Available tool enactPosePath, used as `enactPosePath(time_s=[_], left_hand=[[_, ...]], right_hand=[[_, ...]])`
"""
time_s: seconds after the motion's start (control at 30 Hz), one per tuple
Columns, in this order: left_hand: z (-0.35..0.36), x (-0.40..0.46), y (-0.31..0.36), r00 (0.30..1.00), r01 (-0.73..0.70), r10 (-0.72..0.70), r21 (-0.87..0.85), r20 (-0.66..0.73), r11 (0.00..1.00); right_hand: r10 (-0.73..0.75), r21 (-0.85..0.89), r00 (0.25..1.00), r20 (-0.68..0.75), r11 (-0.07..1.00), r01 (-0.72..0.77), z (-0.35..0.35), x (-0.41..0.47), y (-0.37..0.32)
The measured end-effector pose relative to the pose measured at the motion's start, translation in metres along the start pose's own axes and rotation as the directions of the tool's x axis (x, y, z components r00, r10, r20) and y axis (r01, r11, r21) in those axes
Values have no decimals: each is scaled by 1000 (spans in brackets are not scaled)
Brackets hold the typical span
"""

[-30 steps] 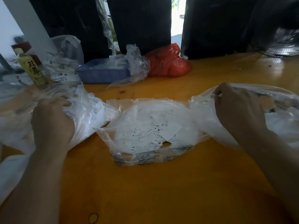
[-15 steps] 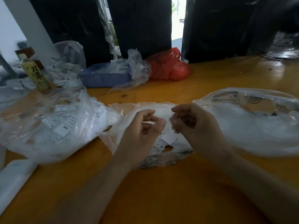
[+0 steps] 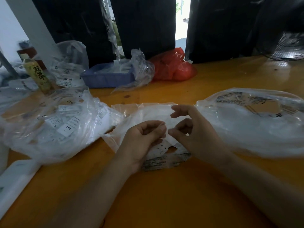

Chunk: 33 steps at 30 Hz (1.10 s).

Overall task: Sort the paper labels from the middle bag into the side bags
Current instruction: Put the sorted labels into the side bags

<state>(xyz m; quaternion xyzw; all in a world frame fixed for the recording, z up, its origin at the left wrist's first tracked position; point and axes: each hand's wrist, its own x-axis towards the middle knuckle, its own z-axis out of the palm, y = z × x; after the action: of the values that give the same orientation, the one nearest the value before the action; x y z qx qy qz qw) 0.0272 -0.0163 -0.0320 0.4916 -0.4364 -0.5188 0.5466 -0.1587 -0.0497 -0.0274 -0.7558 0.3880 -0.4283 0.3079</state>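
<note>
Clear plastic middle bag (image 3: 148, 112) of white labels (image 3: 162, 148), left hand (image 3: 141, 140) and right hand (image 3: 195, 135) curled, grasp unclear

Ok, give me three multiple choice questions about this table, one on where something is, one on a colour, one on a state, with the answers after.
1. Where are both hands?
A. over the middle bag
B. in the blue tray
C. on the bottle

2. What colour is the bag beside the blue tray?
A. green
B. red
C. black

3. How is the bottle standing?
A. lying flat
B. upside down
C. upright

Answers:
1 A: the left hand and right hand are together above the middle bag.
2 B: the red bag sits right of the blue tray.
3 C: the bottle stands cap up at the far left.
</note>
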Motion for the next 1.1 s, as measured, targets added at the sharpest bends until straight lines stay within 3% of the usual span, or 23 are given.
enactPosePath(time_s=[0.13, 0.4, 0.5, 0.63, 0.7, 0.8, 0.87, 0.97, 1.1], left_hand=[[0, 0, 5, 999, 25, -30, -160, -25, 987], [-2, 1, 5, 998, 32, -24, -171, 50, 985], [-2, -1, 8, 993, 61, -46, -134, 112, 989], [2, -3, 7, 997, 70, -68, -38, 47, 997], [-1, -1, 8, 997, 68, -71, -76, -35, 995], [-7, 4, 7, 991, 74, -97, -236, -87, 969], [-8, 4, 6, 991, 70, -104, -345, -80, 936], [-8, 4, 5, 992, 61, -99, -393, -76, 918], [-8, 5, 5, 994, 71, -99, -381, -55, 922]], right_hand=[[160, 46, 983, 87, 985, -164, -3, 3, -1], [144, 192, 988, -55, 973, -131, -5, 7, 1], [89, 175, 996, -17, 981, -85, -6, 5, -2], [60, -31, 998, 3, 998, -60, -3, 3, -3], [44, -243, 999, -31, 969, -51, -5, 6, 1], [30, -625, 992, 122, 779, 53, -6, 5, 7], [86, -714, 977, 195, 696, 81, -2, 3, 8], [40, -673, 991, 130, 737, 59, 2, 4, 5], [184, -324, 977, -107, 923, -209, -9, 8, 4]])
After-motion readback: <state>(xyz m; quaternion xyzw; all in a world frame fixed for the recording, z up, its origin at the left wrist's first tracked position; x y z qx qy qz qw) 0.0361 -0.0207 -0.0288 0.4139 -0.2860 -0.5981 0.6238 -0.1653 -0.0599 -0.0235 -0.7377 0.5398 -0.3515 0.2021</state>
